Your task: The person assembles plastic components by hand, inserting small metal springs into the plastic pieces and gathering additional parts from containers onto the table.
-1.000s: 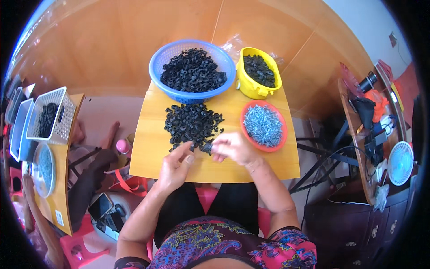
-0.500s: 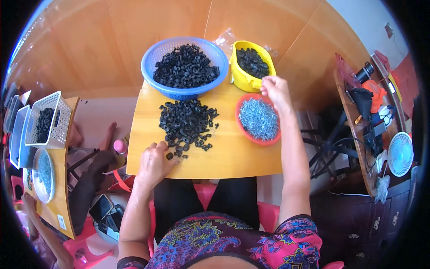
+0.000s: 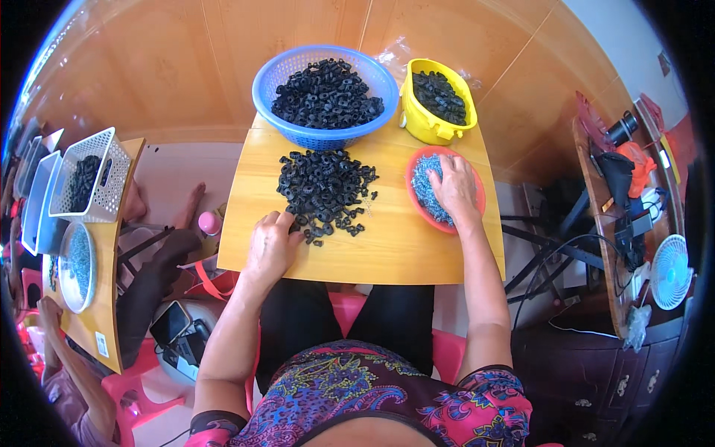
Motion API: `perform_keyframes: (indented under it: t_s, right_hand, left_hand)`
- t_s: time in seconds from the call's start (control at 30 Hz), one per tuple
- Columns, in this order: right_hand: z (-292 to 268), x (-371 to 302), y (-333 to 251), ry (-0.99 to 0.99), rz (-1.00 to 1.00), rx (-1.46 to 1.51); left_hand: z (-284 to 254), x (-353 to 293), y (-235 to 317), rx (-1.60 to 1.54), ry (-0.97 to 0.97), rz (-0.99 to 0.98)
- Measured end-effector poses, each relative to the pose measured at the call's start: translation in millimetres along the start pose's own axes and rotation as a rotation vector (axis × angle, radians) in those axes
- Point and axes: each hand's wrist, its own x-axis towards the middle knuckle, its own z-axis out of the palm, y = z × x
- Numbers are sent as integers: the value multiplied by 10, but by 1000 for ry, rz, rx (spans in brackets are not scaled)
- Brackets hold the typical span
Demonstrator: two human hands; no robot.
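A heap of small black plastic parts (image 3: 328,182) lies on the wooden table in front of me. My left hand (image 3: 272,244) rests at the heap's near left edge with its fingers curled inward; whatever they hold is hidden. To the right stands a round orange-red bowl (image 3: 482,203) full of small silvery-blue metal pieces (image 3: 425,195), which look like screws. My right hand (image 3: 455,189) is over this bowl, its fingertips down among the pieces and its fingers somewhat apart. Nothing shows in its grip.
A blue plastic basket (image 3: 261,100) and a yellow tub (image 3: 424,134), both with black parts, stand at the table's (image 3: 372,261) far side. At left, another person's arm (image 3: 82,365) reaches toward a side table (image 3: 104,324) bearing a white basket (image 3: 104,195). A small fan (image 3: 670,272) is at right.
My right hand has come down from beside the yellow tub into the orange-red bowl. The left hand stays by the heap, with its fingers still curled. The whole view has shifted slightly.
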Motion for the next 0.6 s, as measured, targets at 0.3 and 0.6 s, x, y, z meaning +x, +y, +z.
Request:
perform_keyframes:
  t_s: [0.3,0.6]
  right_hand:
    - [141,11,103,193,-35,63]
    - [45,96,160,310,-38,224]
  left_hand:
    - [55,20,-42,-15,72,30]
    - [94,23,-109,-46,178,61]
